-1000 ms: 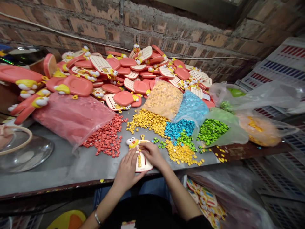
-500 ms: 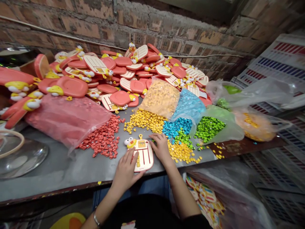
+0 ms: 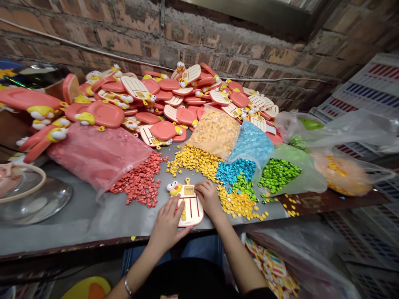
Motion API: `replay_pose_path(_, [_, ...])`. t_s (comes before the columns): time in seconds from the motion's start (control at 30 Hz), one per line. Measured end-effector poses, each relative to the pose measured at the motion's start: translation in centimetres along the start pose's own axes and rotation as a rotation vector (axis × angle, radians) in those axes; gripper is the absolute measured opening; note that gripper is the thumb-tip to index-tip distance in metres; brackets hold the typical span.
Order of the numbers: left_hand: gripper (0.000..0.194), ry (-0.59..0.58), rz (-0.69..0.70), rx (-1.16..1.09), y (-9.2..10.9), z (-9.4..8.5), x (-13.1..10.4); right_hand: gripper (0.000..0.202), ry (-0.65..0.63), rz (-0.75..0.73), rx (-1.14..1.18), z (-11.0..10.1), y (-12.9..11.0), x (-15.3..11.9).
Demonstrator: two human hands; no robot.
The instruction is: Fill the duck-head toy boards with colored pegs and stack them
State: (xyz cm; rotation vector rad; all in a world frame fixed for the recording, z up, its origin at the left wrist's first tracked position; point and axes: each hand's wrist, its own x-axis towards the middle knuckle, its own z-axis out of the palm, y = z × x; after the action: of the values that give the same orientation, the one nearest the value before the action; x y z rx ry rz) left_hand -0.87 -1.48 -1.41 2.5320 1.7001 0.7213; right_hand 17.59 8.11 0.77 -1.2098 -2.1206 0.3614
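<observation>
A cream-and-red duck-faced toy board (image 3: 195, 207) with slots lies on the grey table in front of me. My left hand (image 3: 168, 220) grips its left and lower edge, thumb along the bottom, fingers over the left slot where yellow pieces show. My right hand (image 3: 208, 199) is at the board's upper right, its fingertips drawn together over the edge by the small window; what they pinch, if anything, is hidden. Around the board lie loose red pieces (image 3: 141, 182), yellow pieces (image 3: 238, 203), blue pieces (image 3: 235, 169) and green pieces (image 3: 245, 185).
Behind is a large heap of similar boards (image 3: 168, 85) against a brick wall (image 3: 137, 37). Open bags stand before it: a red bag (image 3: 99, 153), a yellow bag (image 3: 216, 128), a blue bag (image 3: 252, 139) and a green bag (image 3: 304, 166). A clear round lid (image 3: 52, 199) sits at left.
My right hand has come slightly inward over the board's upper right edge, its fingertips closer together. The left hand keeps its hold. The whole view has shifted a little.
</observation>
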Motion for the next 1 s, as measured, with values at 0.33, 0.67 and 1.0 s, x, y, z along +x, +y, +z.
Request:
replay_pose_path(0.33, [0.068,0.025,-0.021,-0.021,0.1,0.1,-0.1,0.024,0.033,0.076,-0.274,0.7,-1.3,-2.0])
replay_pose_path(0.67, [0.066,0.014,-0.012,-0.034,0.2,0.0,0.0,0.034,0.009,0.121,-0.314,1.2,-1.6,-3.5])
replay_pose_path(1.0, [0.067,-0.009,-0.023,-0.035,0.3,-0.4,0.1,0.025,0.068,0.032,-0.102,0.4,-2.3,-4.5])
